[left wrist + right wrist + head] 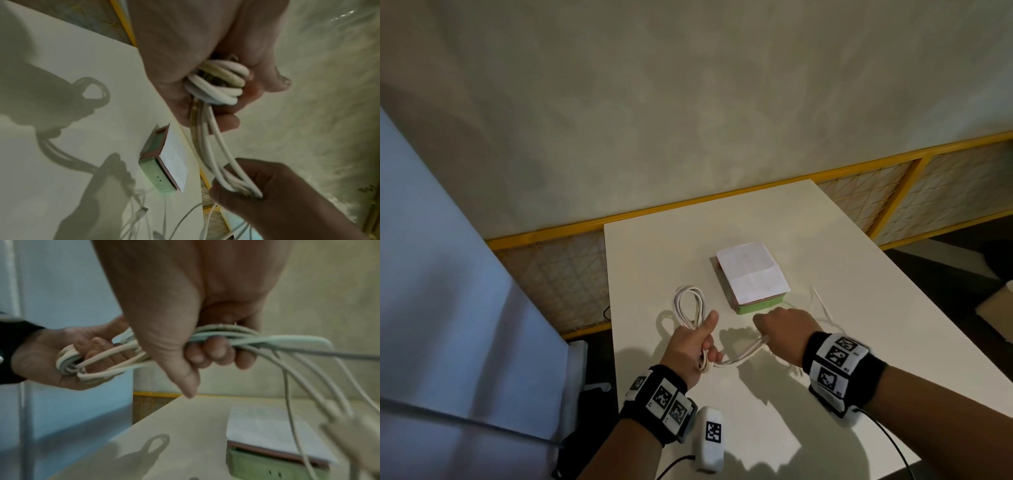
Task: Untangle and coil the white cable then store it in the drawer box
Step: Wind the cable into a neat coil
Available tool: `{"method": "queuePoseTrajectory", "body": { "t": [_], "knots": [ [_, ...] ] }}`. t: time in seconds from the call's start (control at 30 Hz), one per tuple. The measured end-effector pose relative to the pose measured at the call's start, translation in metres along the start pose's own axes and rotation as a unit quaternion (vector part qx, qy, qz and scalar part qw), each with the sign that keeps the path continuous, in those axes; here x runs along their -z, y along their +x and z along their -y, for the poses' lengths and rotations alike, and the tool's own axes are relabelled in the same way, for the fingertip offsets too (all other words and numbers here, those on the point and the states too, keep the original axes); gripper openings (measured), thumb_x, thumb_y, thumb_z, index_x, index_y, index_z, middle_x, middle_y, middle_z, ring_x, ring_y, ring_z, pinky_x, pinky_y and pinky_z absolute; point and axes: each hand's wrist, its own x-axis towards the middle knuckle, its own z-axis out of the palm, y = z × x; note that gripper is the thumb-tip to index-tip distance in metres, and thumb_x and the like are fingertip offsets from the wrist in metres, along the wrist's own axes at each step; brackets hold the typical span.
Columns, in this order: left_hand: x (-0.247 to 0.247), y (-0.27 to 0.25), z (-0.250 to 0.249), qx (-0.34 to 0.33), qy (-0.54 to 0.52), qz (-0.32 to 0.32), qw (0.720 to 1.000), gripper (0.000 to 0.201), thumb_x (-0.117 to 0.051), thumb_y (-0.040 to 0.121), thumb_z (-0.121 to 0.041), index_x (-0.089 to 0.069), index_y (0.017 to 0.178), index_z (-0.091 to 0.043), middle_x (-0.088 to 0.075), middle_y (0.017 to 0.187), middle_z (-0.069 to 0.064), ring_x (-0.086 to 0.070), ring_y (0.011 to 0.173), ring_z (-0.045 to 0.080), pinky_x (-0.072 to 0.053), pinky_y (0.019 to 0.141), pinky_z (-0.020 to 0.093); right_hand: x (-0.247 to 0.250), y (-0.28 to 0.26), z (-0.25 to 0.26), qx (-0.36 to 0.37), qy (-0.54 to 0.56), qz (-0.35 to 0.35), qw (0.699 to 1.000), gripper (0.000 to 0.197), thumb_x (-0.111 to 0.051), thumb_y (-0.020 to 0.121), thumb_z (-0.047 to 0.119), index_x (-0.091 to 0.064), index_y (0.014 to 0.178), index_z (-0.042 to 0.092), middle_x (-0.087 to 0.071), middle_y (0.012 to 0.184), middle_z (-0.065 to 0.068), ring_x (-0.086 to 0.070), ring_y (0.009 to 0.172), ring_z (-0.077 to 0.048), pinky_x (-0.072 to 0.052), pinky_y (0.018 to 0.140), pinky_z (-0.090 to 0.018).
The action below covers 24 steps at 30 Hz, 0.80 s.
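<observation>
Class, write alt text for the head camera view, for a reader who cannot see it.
Two hands hold a white cable above a white table: the left hand grips looped strands, the right hand grips the strands running to it. Behind them sits a closed drawer box with a green front.

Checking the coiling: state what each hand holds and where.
Left hand grips the white cable at the gathered base of its loops. Right hand grips the strands running out from that bundle.

wrists: black bands [658,404] | white tags, black square codes | black cables
</observation>
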Motion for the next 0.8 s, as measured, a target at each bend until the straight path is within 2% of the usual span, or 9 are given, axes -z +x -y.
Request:
{"method": "queuePoseTrajectory", "body": {
  "t": [0.1, 0.2, 0.3, 0.43, 0.5, 0.53, 0.63, 0.7, 0.8],
  "knots": [
    [0.004, 0.000, 0.006, -0.007, 0.008, 0.024, 1.000, 0.042, -0.066, 0.072, -0.041, -0.041, 0.053, -0.013, -0.034, 0.039, -0.001, -0.035, 0.030, 0.014, -0.043, 0.047, 0.027, 0.007, 0.000, 0.000, -0.012, -0.044, -0.078, 0.996, 0.031, -0.042, 0.086, 0.005, -0.055, 0.112, 0.015, -0.067, 0.103, -0.009, -0.064, 0.093, -0.030, -0.048, 0.080, -0.036],
    [0.006, -0.001, 0.006, -0.017, 0.014, 0.022, 1.000, 0.043, -0.059, 0.080, -0.044, -0.042, 0.054, -0.014, -0.034, 0.039, -0.002, -0.035, 0.030, 0.013, -0.043, 0.044, 0.026, 0.017, -0.002, 0.002, -0.010, -0.001, -0.105, 0.994, 0.024, -0.042, 0.089, 0.012, -0.055, 0.108, 0.017, -0.068, 0.097, -0.007, -0.060, 0.078, -0.031, -0.041, 0.067, -0.030],
    [0.001, -0.002, 0.007, -0.027, 0.034, 0.024, 0.999, 0.043, -0.052, 0.090, -0.039, -0.041, 0.058, -0.011, -0.034, 0.039, -0.002, -0.034, 0.028, 0.012, -0.041, 0.041, 0.023, 0.030, -0.001, 0.011, -0.010, 0.081, -0.130, 0.988, 0.021, -0.042, 0.087, 0.008, -0.053, 0.104, 0.016, -0.067, 0.097, -0.008, -0.058, 0.078, -0.032, -0.035, 0.062, -0.029],
    [-0.007, -0.002, 0.015, -0.054, 0.100, 0.046, 0.993, 0.053, -0.074, 0.072, -0.046, -0.040, 0.059, -0.008, -0.034, 0.038, -0.002, -0.032, 0.027, 0.013, -0.034, 0.041, 0.021, 0.044, 0.003, 0.026, 0.006, 0.183, -0.148, 0.972, 0.030, -0.049, 0.083, 0.003, -0.053, 0.109, 0.017, -0.064, 0.104, -0.007, -0.061, 0.090, -0.031, -0.037, 0.064, -0.029],
    [-0.006, -0.002, 0.017, -0.066, 0.113, 0.056, 0.990, 0.050, -0.068, 0.062, -0.050, -0.044, 0.061, -0.007, -0.035, 0.039, -0.001, -0.033, 0.028, 0.014, -0.032, 0.041, 0.021, 0.048, 0.003, 0.032, 0.007, 0.206, -0.157, 0.966, 0.039, -0.054, 0.081, 0.004, -0.050, 0.118, 0.018, -0.059, 0.109, -0.006, -0.060, 0.092, -0.029, -0.035, 0.065, -0.029],
    [-0.005, -0.002, 0.018, -0.069, 0.115, 0.059, 0.989, 0.048, -0.067, 0.062, -0.049, -0.045, 0.062, -0.006, -0.035, 0.039, 0.000, -0.033, 0.028, 0.014, -0.031, 0.041, 0.020, 0.050, 0.002, 0.034, 0.009, 0.215, -0.158, 0.964, 0.045, -0.056, 0.080, 0.004, -0.048, 0.121, 0.019, -0.057, 0.110, -0.006, -0.060, 0.093, -0.028, -0.035, 0.066, -0.029],
    [-0.003, -0.004, 0.017, -0.072, 0.134, 0.051, 0.987, 0.034, -0.061, 0.073, -0.036, -0.045, 0.064, -0.007, -0.033, 0.040, 0.003, -0.032, 0.026, 0.014, -0.029, 0.043, 0.023, 0.055, -0.001, 0.037, 0.027, 0.228, -0.138, 0.964, 0.057, -0.060, 0.079, 0.007, -0.042, 0.132, 0.021, -0.053, 0.118, -0.007, -0.058, 0.100, -0.027, -0.036, 0.069, -0.027],
    [-0.004, -0.005, 0.018, -0.066, 0.137, 0.043, 0.987, 0.034, -0.060, 0.084, -0.030, -0.044, 0.064, -0.007, -0.033, 0.040, 0.002, -0.032, 0.025, 0.013, -0.029, 0.040, 0.020, 0.059, -0.002, 0.038, 0.035, 0.223, -0.101, 0.969, 0.065, -0.057, 0.080, 0.006, -0.034, 0.138, 0.019, -0.049, 0.123, -0.010, -0.056, 0.105, -0.029, -0.034, 0.070, -0.027],
    [-0.005, -0.007, 0.018, -0.033, 0.109, 0.016, 0.993, 0.044, -0.043, 0.099, -0.032, -0.041, 0.062, -0.009, -0.033, 0.040, 0.000, -0.030, 0.027, 0.012, -0.028, 0.036, 0.016, 0.062, 0.000, 0.036, 0.039, 0.193, -0.053, 0.979, 0.071, -0.056, 0.079, 0.002, -0.027, 0.142, 0.018, -0.048, 0.121, -0.014, -0.055, 0.093, -0.030, -0.035, 0.062, -0.027]
  ]
}}
